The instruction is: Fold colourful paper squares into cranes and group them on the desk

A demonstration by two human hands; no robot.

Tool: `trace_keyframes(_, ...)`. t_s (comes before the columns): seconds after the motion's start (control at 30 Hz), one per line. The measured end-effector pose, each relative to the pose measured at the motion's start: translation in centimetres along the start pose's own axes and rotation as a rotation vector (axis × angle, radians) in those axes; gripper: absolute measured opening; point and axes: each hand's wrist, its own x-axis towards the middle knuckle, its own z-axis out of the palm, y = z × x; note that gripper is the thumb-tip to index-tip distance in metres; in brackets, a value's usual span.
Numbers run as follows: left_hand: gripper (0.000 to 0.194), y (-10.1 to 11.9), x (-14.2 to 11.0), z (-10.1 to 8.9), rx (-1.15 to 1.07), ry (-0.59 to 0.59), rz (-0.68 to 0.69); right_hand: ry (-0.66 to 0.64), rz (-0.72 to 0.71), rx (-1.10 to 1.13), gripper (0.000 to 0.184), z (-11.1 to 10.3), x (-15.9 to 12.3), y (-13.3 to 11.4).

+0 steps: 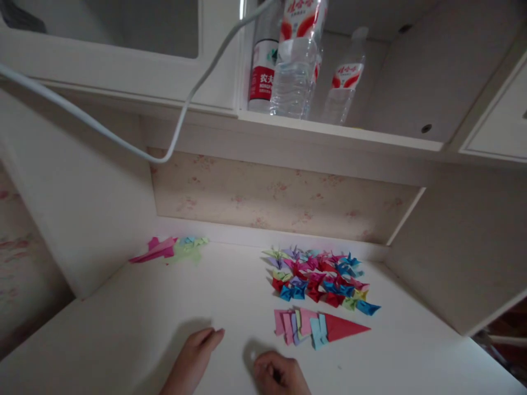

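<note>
My left hand (194, 354) is above the white desk top (230, 296), its fingers bent and pressed together, and no object shows in it. To its right, my right hand (282, 373) is curled into a loose fist with a dark hollow inside and nothing visible in the fingers. Beyond the right hand lies a row of overlapping folded paper pieces (304, 326) in pink, purple, green and light blue. A red paper triangle (346, 327) ends that row. Behind it sit several small folded paper cranes (317, 274) in many colours.
At the back left lie a pink folded paper (158, 249) and pale green paper scraps (187, 252). Plastic bottles (294, 71) stand on the shelf (349, 134) overhead. A white cable (123, 144) hangs across the upper left. Side panels (448, 247) bound the desk.
</note>
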Motion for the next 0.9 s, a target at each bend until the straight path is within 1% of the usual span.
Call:
trace_keyframes(0.07, 0.041, -0.4, 0.1, 0.4, -0.006, -0.032, 0.05, 0.001, 0.029, 0.0, 0.03, -0.1, 0.0, -1.2)
trace_keyframes(0.17, 0.039, -0.8, 0.1, 0.7, 0.003, -0.08, 0.082, 0.015, 0.055, 0.008, 0.031, -0.1, 1.0, -4.0)
trace_keyframes(0.23, 0.037, -0.7, 0.1, 0.6, -0.012, -0.096, 0.072, 0.019, 0.044, 0.023, 0.03, 0.4, 2.6, -6.2)
trace_keyframes(0.3, 0.035, -0.5, 0.1, 0.4, -0.023, -0.108, 0.064, 0.003, 0.0, 0.027, 0.028, 1.4, 5.0, -8.1)
trace_keyframes(0.4, 0.035, -0.2, 0.2, 0.2, -0.015, -0.113, 0.068, -0.056, -0.075, -0.047, 0.027, 3.7, 9.7, -10.0)
trace_keyframes(0.5, 0.036, -0.6, 0.5, 0.5, 0.0, -0.111, 0.067, -0.116, -0.117, -0.19, 0.025, 6.5, 14.5, -11.0)
trace_keyframes(0.6, 0.037, -1.1, 1.0, 0.9, 0.003, -0.104, 0.069, -0.143, -0.165, -0.308, 0.022, 9.2, 18.7, -11.8)
trace_keyframes(0.73, 0.037, -1.7, 1.7, 0.9, -0.02, -0.117, 0.081, -0.148, -0.238, -0.493, 0.02, 12.0, 23.2, -13.2)
trace_keyframes(0.9, 0.038, -2.3, 2.7, 0.6, -0.045, -0.163, 0.029, -0.165, -0.33, -0.674, 0.029, 14.9, 27.9, -15.1)
